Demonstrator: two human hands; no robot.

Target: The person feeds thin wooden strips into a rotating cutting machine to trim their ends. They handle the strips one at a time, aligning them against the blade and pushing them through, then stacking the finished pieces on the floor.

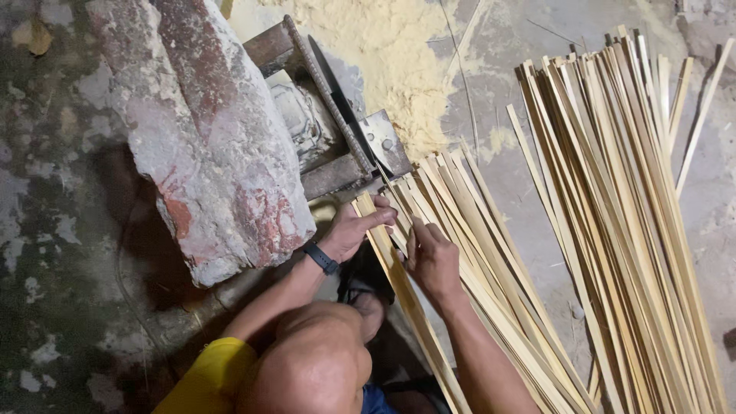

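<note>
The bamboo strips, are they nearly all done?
Hard to say. A big pile of strips lies apart on the right, maybe finished. The left hand and right hand hold another bundle at the metal cutter. Sawdust shows cutting happened.

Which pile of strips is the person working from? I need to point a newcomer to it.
Start at the big red-and-white stone block and the metal cutter beside it. The nearer strip pile fans out from that cutter, under both hands, left hand and right hand. The other pile lies untouched farther right.
</note>
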